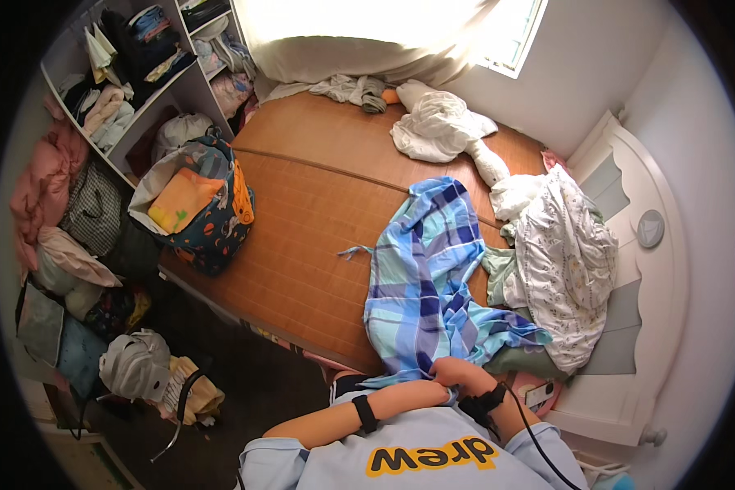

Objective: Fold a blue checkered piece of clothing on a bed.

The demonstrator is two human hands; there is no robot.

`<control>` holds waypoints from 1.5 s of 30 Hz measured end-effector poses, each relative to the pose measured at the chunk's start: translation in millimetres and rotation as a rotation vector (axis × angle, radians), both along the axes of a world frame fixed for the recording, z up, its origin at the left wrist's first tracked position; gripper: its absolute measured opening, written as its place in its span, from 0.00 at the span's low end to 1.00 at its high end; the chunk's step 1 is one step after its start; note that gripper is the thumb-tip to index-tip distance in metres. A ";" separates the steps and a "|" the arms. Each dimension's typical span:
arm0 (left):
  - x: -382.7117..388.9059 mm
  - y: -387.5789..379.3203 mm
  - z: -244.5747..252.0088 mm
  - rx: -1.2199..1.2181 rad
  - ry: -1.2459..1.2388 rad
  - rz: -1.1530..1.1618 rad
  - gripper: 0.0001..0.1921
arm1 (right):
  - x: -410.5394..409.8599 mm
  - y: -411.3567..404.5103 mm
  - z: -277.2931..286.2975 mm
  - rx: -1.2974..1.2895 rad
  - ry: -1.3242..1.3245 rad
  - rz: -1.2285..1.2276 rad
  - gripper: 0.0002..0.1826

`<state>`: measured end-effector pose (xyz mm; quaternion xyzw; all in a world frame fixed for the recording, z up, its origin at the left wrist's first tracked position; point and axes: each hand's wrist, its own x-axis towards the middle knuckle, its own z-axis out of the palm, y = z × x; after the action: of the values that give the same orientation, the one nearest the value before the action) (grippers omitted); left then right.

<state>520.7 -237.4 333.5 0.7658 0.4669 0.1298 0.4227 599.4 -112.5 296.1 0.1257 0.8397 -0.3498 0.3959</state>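
Observation:
A blue checked cloth [429, 275] lies rumpled over the bed in front of me. It reaches down to my waist, where both my hands are close together. My right hand [454, 372] is closed on its near edge, fingers bunched around the fabric. Just below it, partly covered, my left hand [436, 392] crosses over and grips a bit of the same cloth; its fingertips are mostly hidden. A thin tie [355, 251] sticks out from the cloth's left side.
A brown mat [300, 233] covers the bed. A patterned fabric storage bag [217, 239] holds folded items at left. White bedding [441, 125] and a floral quilt [563, 269] lie by the headboard [655, 318]. A phone [539, 394] rests near my right arm. A grey backpack [136, 365] stands left.

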 end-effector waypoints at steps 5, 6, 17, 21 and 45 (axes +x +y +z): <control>-40.5 -5.2 -11.0 -0.271 -0.380 0.074 0.15 | 31.5 0.6 -38.9 -0.064 0.197 -0.200 0.19; -52.1 -13.5 -23.0 -0.382 -0.517 0.159 0.18 | 31.4 -1.9 -32.6 -0.026 0.297 -0.334 0.18; -98.2 -20.9 -76.7 -1.099 -1.612 0.964 0.45 | 4.1 -9.6 74.4 -0.401 0.506 -0.747 0.12; -89.0 -3.0 -69.2 -1.153 -1.675 1.054 0.40 | 2.7 -10.9 86.6 -0.294 0.597 -0.639 0.10; -67.1 -27.8 14.7 0.049 -1.400 1.407 0.19 | -61.5 -34.6 122.9 -0.065 1.030 -0.705 0.24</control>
<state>453.6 -265.2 348.2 0.0733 0.4572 0.7838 0.4139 537.9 -147.1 419.1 0.1983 0.8199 -0.5003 -0.1954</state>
